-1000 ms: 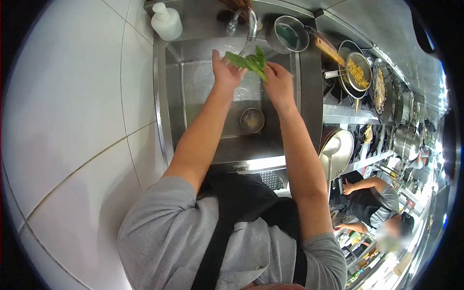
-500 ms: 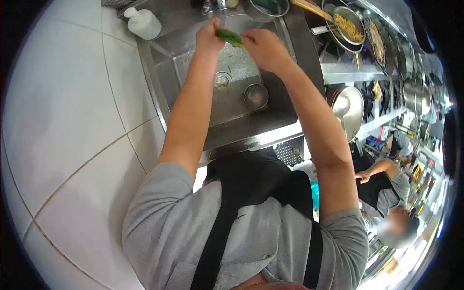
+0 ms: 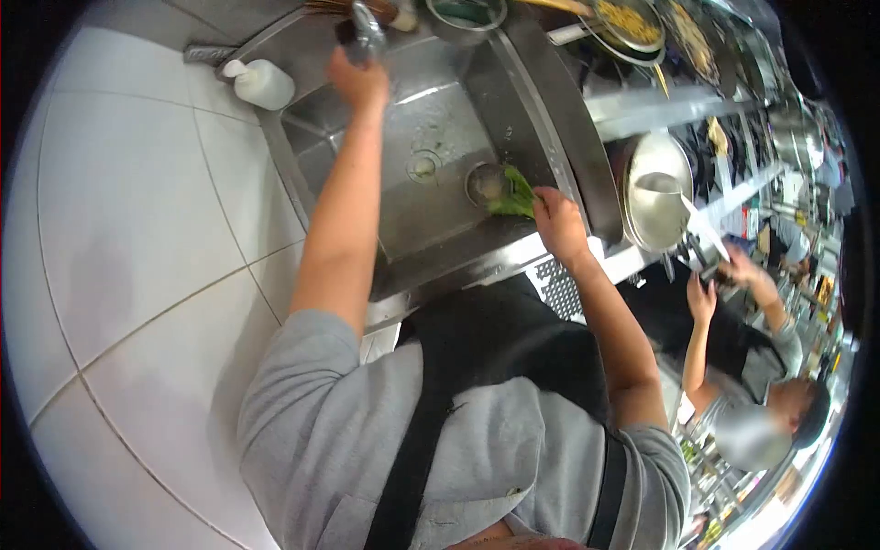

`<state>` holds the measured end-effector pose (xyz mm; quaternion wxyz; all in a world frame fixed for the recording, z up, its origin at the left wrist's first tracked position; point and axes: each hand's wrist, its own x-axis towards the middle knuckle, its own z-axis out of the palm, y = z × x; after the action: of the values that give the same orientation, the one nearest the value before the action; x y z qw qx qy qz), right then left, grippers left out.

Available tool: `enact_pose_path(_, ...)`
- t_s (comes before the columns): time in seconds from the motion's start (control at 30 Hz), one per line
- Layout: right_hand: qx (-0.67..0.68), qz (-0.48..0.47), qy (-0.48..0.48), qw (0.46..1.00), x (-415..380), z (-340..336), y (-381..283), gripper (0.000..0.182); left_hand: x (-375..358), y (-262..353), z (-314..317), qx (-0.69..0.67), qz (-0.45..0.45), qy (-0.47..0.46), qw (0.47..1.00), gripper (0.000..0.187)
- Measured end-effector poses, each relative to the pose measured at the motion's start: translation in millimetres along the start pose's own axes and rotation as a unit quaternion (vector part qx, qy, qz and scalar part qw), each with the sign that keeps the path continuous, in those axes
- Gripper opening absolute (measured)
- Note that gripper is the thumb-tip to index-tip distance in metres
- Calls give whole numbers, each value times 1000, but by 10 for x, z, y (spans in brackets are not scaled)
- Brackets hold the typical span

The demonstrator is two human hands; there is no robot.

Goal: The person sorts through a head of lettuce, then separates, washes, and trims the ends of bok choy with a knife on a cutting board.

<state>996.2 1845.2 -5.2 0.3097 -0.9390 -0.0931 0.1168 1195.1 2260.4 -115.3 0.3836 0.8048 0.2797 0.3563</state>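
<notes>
Our right hand (image 3: 561, 224) grips the leafy greens (image 3: 517, 194) by one end; their length points left from it, over the sink (image 3: 417, 220), overlapping the round metal cup (image 3: 477, 184) in view. Our left hand (image 3: 363, 84), blurred, is farther off beside the faucet (image 3: 369, 30); we cannot tell its grip.

No legible text, labels, brands, numbers or signs in view.

Green leafy bunch (image 3: 515, 194), stems in right fingers (image 3: 548, 199), leaves spread over sink (image 3: 408, 211)
</notes>
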Motion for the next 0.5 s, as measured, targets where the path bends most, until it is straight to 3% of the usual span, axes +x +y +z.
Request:
enact_pose_path(0.07, 66, 17, 36, 997, -207, -135, 17, 30, 91, 27, -69, -1, 83, -102, 991, 77)
enact_pose_path(0.1, 97, 44, 26, 994, -286, -275, -78, 31, 41, 87, -156, -9, 94, -118, 989, 77)
enact_pose_path(0.17, 164, 65, 18, 984, -468, -421, -1, 33, -7, 289, -400, 45, 99, -310, 944, 78)
enact_pose_path(0.2, 170, 67, 36, 983, -577, -489, 50, 33, 12, 177, -428, 40, 116, -314, 941, 78)
enact_pose_path(0.27, 321, 66, -9, 945, -798, -625, 91, 32, -97, -157, -453, 195, 337, -339, 856, 78)
enact_pose_path(0.33, 368, 107, -16, 924, -1093, -816, 137, 32, -352, 230, -763, 202, 171, -407, 874, 72)
enact_pose_path(0.4, 481, 86, -20, 872, -1454, -855, 433, 31, -648, -106, -682, 178, 162, -369, 898, 58)
enact_pose_path(0.5, 550, 61, 39, 832, -2161, -1077, 615, 33, -1276, -207, -777, 176, 84, -436, 878, 41)
